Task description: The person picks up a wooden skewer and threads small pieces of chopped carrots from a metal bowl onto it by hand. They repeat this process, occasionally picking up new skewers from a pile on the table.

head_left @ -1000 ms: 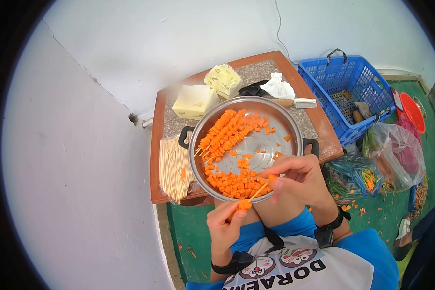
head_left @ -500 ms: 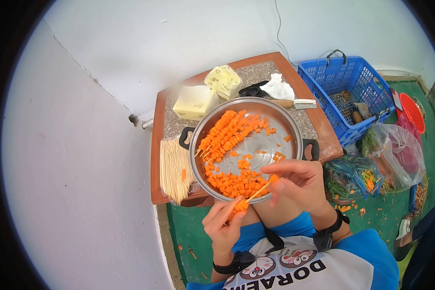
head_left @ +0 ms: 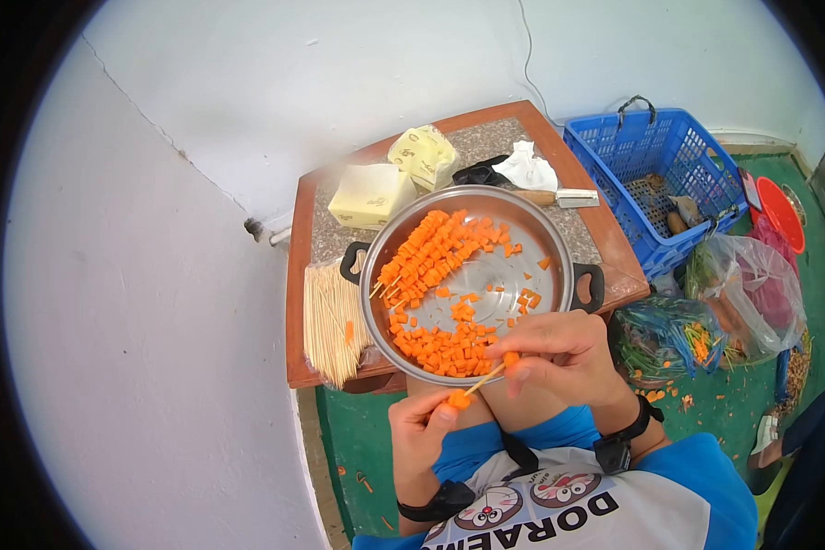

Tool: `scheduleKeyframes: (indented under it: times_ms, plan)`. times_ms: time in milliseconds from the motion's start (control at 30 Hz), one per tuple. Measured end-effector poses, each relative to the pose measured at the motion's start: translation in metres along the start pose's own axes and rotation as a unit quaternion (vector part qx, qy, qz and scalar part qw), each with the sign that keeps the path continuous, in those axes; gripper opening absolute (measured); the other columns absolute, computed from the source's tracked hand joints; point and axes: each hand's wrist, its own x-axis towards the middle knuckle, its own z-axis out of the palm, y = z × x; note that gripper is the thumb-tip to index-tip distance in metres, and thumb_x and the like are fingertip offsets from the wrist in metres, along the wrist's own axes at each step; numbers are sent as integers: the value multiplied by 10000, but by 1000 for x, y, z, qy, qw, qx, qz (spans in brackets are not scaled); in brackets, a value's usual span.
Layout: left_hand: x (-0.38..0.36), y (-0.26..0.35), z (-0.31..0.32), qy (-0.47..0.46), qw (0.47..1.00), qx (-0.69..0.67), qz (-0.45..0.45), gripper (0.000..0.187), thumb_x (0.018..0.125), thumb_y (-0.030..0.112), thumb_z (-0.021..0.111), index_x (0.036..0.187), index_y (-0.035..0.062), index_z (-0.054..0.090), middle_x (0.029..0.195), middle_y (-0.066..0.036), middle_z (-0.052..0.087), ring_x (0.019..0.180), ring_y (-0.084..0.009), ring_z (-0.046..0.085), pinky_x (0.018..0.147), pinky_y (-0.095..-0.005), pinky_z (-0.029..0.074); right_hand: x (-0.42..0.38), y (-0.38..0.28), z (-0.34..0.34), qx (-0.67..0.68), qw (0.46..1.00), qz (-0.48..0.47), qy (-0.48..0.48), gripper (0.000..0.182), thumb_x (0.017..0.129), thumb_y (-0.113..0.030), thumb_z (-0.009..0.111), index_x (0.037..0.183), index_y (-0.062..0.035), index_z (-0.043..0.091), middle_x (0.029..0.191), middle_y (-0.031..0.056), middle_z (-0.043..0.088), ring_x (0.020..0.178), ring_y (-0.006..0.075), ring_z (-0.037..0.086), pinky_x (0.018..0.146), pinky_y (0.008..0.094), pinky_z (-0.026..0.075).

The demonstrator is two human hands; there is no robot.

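My left hand (head_left: 418,442) is closed around the lower part of a bamboo skewer (head_left: 482,382), where carrot pieces (head_left: 458,399) show at the fingertips. At the skewer's upper end, my right hand (head_left: 564,357) pinches a carrot cube (head_left: 511,359) between thumb and fingers. Both hands are over my lap, at the near rim of a wide steel pot (head_left: 522,275). In the pot, loose carrot cubes (head_left: 445,348) lie in the near part, and several full carrot skewers (head_left: 431,247) are stacked at the left.
Bare bamboo skewers (head_left: 330,316) lie in a pile left of the pot. Behind it are yellow tissue packs (head_left: 368,197), a white cloth (head_left: 527,170) and a peeler-like metal tool (head_left: 577,198). On the right floor stand a blue crate (head_left: 614,197) and plastic bags (head_left: 752,284).
My right hand has shifted down with the carrot cube and its fingers have closed in on it. The left hand's grip on the skewer has changed slightly. The pot has not moved.
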Motion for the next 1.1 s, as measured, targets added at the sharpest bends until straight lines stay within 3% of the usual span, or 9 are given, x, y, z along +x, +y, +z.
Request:
scheduleKeyframes:
  times_ms: [167,333,467,633,767,867,933,1033,1100]
  plan:
    - [0,-2,-4,-85,980,-142,-109,448,766,344,542,764,-104,549,511,-19,421,436,-64,327,388,-197,213,-1,0,-1,37,998,33,-47,175,707,6,548,871,56,585,696,132,570,518,145,573,478,200,412]
    - [10,-5,4,118,937,196,263,218,708,122,605,827,-60,584,588,-62,521,488,-63,434,407,-173,303,-2,-1,3,32,996,87,-10,182,714,13,542,889,42,583,725,115,567,518,117,556,451,175,422]
    - [8,-3,3,143,918,223,294,204,662,72,622,819,-54,588,596,-82,514,486,-67,429,410,-177,312,-4,3,5,112,988,106,0,190,731,9,536,915,25,580,771,102,560,523,82,535,434,153,437]
    - [1,8,-4,-22,985,-92,-146,331,796,244,509,803,-84,556,526,-11,433,427,-45,334,378,-160,234,0,7,6,84,981,174,32,188,740,-14,543,921,26,576,784,102,560,535,89,540,436,156,446]
    - [1,2,-7,-65,967,-175,-173,277,828,188,460,875,-65,564,537,32,385,447,-33,284,398,-168,189,0,12,6,129,974,186,32,189,746,-48,555,918,29,576,797,103,567,521,99,540,428,164,452]
    - [3,1,0,-38,969,-184,-158,240,807,165,495,871,-53,570,544,1,438,456,-48,349,398,-173,245,6,7,5,113,961,249,46,188,747,-77,564,907,19,586,809,94,574,498,85,524,397,161,427]
    - [3,2,12,122,969,202,78,200,781,134,533,878,-36,572,583,-25,502,481,-66,420,412,-182,307,7,15,1,79,960,267,-13,185,746,-87,568,903,10,592,802,85,579,487,75,510,384,160,407]
    - [9,1,14,132,917,306,218,183,753,104,565,887,-21,572,619,-39,545,522,-72,467,431,-189,347,4,18,11,64,957,276,-68,168,741,-103,579,871,0,605,761,63,581,464,57,480,368,158,368]
    - [10,6,15,122,955,225,149,184,755,105,567,887,-23,572,604,-20,529,514,-53,443,424,-179,327,4,19,14,79,957,270,-65,155,736,-108,586,844,0,612,727,49,579,453,49,463,365,158,350]
